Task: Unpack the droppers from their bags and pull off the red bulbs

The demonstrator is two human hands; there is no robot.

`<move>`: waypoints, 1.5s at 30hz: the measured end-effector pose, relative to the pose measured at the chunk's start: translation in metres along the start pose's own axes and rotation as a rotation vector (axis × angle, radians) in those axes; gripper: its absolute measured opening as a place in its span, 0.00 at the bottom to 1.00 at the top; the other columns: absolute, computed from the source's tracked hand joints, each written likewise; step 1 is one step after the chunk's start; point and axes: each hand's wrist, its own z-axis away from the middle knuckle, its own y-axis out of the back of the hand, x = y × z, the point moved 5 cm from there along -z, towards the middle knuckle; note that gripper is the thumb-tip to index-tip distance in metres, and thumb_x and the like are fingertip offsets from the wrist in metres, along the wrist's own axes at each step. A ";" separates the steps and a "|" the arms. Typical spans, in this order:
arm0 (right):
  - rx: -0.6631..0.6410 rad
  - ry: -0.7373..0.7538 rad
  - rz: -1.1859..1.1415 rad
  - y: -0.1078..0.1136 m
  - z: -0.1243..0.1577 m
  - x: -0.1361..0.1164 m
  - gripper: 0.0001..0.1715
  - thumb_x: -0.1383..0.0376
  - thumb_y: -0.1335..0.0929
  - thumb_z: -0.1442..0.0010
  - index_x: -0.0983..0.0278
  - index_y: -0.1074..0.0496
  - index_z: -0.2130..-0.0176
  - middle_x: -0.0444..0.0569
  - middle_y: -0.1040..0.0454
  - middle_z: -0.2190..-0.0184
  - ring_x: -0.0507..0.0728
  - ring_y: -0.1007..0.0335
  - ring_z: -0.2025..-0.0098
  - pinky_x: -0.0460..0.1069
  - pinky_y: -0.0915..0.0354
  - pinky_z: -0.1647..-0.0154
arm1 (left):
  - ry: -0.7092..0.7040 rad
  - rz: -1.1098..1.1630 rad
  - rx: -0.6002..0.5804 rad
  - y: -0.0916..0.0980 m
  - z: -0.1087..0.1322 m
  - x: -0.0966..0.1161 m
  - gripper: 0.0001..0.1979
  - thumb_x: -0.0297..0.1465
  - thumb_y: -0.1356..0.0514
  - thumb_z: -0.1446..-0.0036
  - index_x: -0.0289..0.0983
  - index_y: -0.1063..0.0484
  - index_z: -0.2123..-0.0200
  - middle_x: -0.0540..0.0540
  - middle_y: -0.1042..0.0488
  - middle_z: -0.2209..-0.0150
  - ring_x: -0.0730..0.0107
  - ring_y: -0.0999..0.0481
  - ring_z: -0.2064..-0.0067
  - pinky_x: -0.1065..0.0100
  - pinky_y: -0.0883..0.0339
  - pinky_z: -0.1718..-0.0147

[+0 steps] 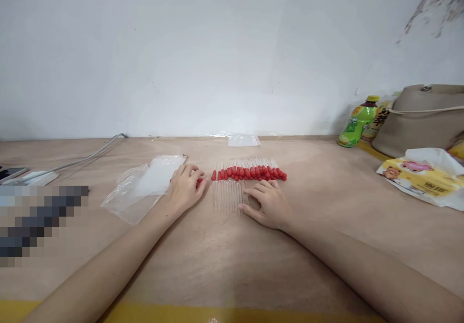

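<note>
Thin pale sticks with red bead-like tips (250,172) lie side by side on the table, some pointing away from me and some toward me. My right hand (266,202) rests palm down over the near ends of the sticks. Its thumb and fingers are apart, and the thumb touches the outer sticks. To the left of the row, my left hand (185,187) lies palm down with its thumb spread from the fingers. More red tips (198,183) peep out from beneath it; the rest of what it covers is hidden. Beside it is a clear plastic bag (141,190).
A small clear bag (243,141) lies by the wall. On the right are a green drink bottle (357,122), a beige bag (416,120) and a yellow-white tissue pack (422,175). A grey cable (87,158) and a blurred-out object (36,221) are at left.
</note>
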 end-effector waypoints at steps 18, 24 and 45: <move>0.217 -0.091 -0.171 0.000 0.002 0.019 0.18 0.64 0.39 0.41 0.64 0.35 0.51 0.54 0.30 0.59 0.59 0.35 0.56 0.58 0.40 0.53 | 0.173 -0.194 -0.262 -0.009 -0.048 0.009 0.15 0.33 0.51 0.42 0.30 0.30 0.72 0.35 0.31 0.66 0.51 0.33 0.60 0.57 0.39 0.63; 0.356 -0.020 -0.121 0.015 0.007 0.022 0.36 0.57 0.34 0.45 0.63 0.47 0.41 0.58 0.43 0.45 0.63 0.46 0.44 0.59 0.43 0.46 | -0.214 -0.004 -0.133 0.012 -0.003 0.049 0.11 0.32 0.54 0.37 0.36 0.35 0.68 0.46 0.31 0.71 0.66 0.31 0.69 0.68 0.39 0.71; 0.165 0.287 -0.054 0.003 0.004 0.002 0.13 0.61 0.35 0.42 0.60 0.29 0.57 0.47 0.26 0.56 0.56 0.36 0.50 0.57 0.44 0.46 | -0.443 0.443 0.093 0.012 0.018 0.079 0.07 0.29 0.44 0.44 0.37 0.28 0.62 0.47 0.23 0.61 0.66 0.27 0.54 0.57 0.41 0.48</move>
